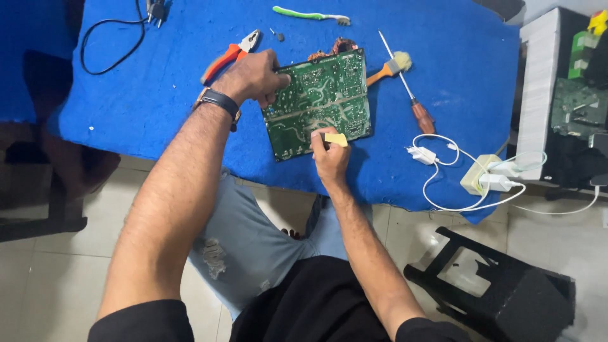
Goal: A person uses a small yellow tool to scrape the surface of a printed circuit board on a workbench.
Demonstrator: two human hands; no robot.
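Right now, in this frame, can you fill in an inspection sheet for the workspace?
Surface: blue felt-covered table, edge ragged at the front.
Job's things: green printed circuit board, solder side up; small yellow block at its near edge.
Clutter: orange-handled pliers, green toothbrush, wooden-handled paintbrush, brown-handled screwdriver.
Hands: left hand presses on the board's left edge; right hand holds the yellow block against the board.
Cables: black cord at far left; white charger cables and power strip at right.
Surroundings: tiled floor, black plastic stool, second green board on a side stand.
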